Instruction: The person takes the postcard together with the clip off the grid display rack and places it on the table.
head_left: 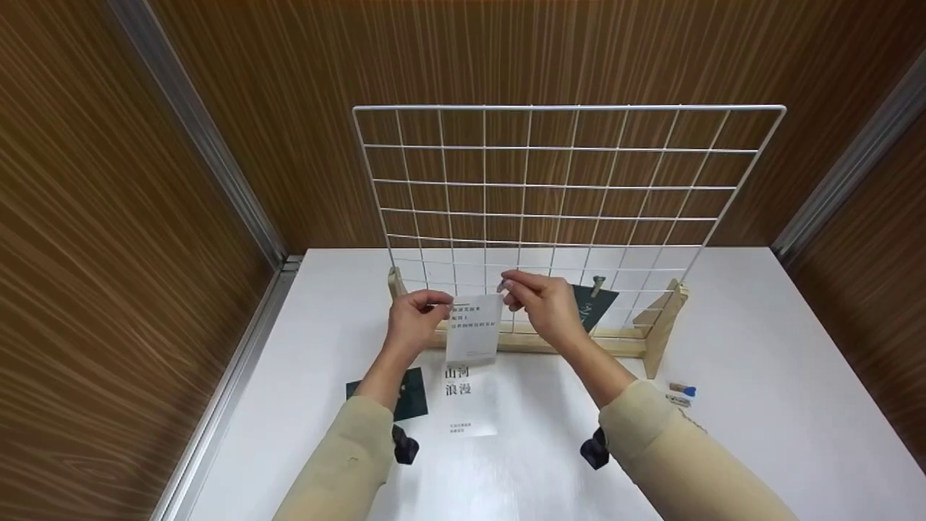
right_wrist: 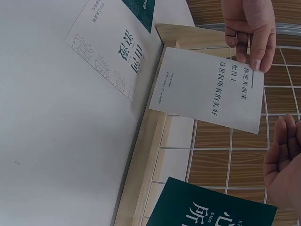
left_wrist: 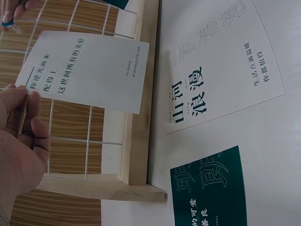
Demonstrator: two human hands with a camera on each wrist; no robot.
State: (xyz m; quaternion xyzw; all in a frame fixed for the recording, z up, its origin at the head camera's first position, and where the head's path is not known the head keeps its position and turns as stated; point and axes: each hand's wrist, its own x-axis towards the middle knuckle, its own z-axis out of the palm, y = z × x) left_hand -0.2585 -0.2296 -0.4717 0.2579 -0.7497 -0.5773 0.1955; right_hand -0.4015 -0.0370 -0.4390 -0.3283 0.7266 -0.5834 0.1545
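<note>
Pinched at its upper left corner by my left hand [head_left: 416, 318], a white card [head_left: 474, 333] with dark printed text hangs in front of the white wire grid [head_left: 550, 188]. My right hand [head_left: 546, 304] is just beyond the card's upper right corner. Between its thumb and fingertips it pinches a small clip with a blue end [left_wrist: 8, 22], mostly covered by the fingers. In the right wrist view, the fingers of the right hand [right_wrist: 284, 155] are curled and the clip is hidden. A dark green card [right_wrist: 211, 207] hangs on the grid to the right, under a small clothespin [head_left: 597, 286].
The grid stands in a wooden base [head_left: 600, 346] on the white table [head_left: 289, 463]. Another white card [head_left: 470, 405] lies before it, with a green card [head_left: 412, 394] to its left. Small clothespins [head_left: 680, 394], one with a blue heart, lie at the right.
</note>
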